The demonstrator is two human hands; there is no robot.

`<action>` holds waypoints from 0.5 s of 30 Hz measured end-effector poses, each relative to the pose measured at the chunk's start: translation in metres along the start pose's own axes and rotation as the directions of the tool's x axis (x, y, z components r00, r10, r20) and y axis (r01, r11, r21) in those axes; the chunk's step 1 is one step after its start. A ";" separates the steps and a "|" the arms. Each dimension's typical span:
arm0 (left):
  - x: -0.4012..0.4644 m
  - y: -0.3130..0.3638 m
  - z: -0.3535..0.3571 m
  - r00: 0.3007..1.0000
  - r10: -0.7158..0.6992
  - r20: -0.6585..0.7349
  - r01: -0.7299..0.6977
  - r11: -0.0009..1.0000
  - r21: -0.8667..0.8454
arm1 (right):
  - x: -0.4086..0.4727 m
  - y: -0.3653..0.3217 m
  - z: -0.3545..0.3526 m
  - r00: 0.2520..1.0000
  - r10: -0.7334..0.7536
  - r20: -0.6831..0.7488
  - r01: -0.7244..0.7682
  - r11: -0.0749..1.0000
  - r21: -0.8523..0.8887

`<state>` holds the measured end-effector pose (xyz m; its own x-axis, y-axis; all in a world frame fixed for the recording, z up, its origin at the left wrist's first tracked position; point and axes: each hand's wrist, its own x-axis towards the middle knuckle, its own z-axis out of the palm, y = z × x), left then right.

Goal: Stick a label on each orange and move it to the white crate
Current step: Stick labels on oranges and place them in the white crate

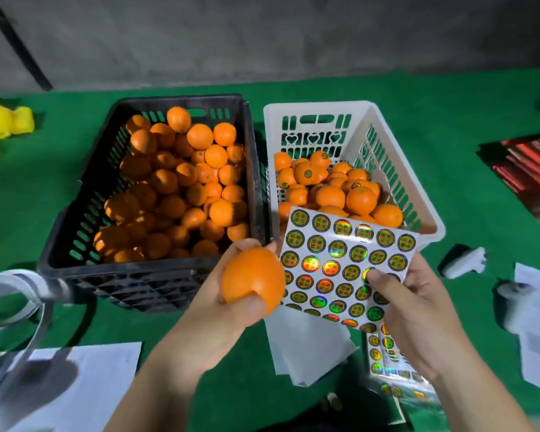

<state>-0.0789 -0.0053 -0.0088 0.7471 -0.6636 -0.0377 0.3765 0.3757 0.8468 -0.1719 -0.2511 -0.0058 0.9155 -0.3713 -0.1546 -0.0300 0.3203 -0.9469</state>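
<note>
Paper backing sheets [306, 347] and a spare strip of labels [384, 353] lie nearest on the green table [449, 120], likely kept within reach for when the current sheet runs out. Just above them the left hand [219, 310] cups one orange [252, 280] from below, thumb curled over its near side, leaving the top bare, presumably to take a sticker. The fruit is nearly round, its slightly longer axis tilted up toward the right. Beside it and touching, the right hand [418, 307] pinches the label sheet [346, 263], thumb pressed on a sticker near the right edge, probably to peel it; the sheet slopes up and away over the white crate [424, 213], which is partly filled with labelled oranges. Left of that stands the black crate [63, 241], heaped with oranges.
</note>
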 end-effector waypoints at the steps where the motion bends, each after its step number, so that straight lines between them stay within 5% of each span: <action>1: -0.003 -0.007 0.001 0.997 0.014 -0.075 -0.010 0.999 0.052 | -0.002 0.001 0.001 1.000 0.000 0.021 0.000 1.000 0.006; 5: 0.000 -0.012 0.013 0.980 0.043 -0.197 -0.011 0.987 0.158 | -0.009 0.007 0.004 1.000 0.026 0.011 -0.025 0.993 -0.116; 7: 0.002 -0.010 0.018 0.972 0.095 -0.217 -0.032 0.960 0.278 | -0.014 0.007 0.010 0.988 -0.098 -0.120 0.038 0.904 -0.427; 8: 0.001 -0.008 0.021 0.971 0.118 -0.206 -0.042 0.940 0.339 | -0.016 0.005 0.013 0.956 -0.271 -0.116 0.142 0.767 -0.625; 10: -0.001 -0.003 0.026 0.976 0.121 -0.179 -0.035 0.905 0.424 | -0.020 -0.001 0.016 0.796 -0.594 0.121 0.405 0.372 -0.835; 11: -0.003 0.000 0.027 0.980 0.119 -0.160 -0.030 0.881 0.473 | -0.020 -0.008 0.018 0.728 -0.634 0.261 0.504 0.237 -0.831; 13: -0.005 0.003 0.031 0.987 0.139 -0.084 -0.062 0.801 0.596 | -0.016 -0.019 0.023 0.681 -0.592 0.430 0.619 0.153 -0.770; 15: -0.006 0.005 0.036 0.991 0.137 0.011 -0.110 0.743 0.660 | -0.009 -0.026 0.027 0.705 -0.531 0.469 0.646 0.209 -0.734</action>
<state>-0.1009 -0.0229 0.0147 0.7855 -0.6130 0.0844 -0.1639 -0.0747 0.9836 -0.1684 -0.2330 0.0280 0.8499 -0.0230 0.5265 0.2909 -0.8125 -0.5051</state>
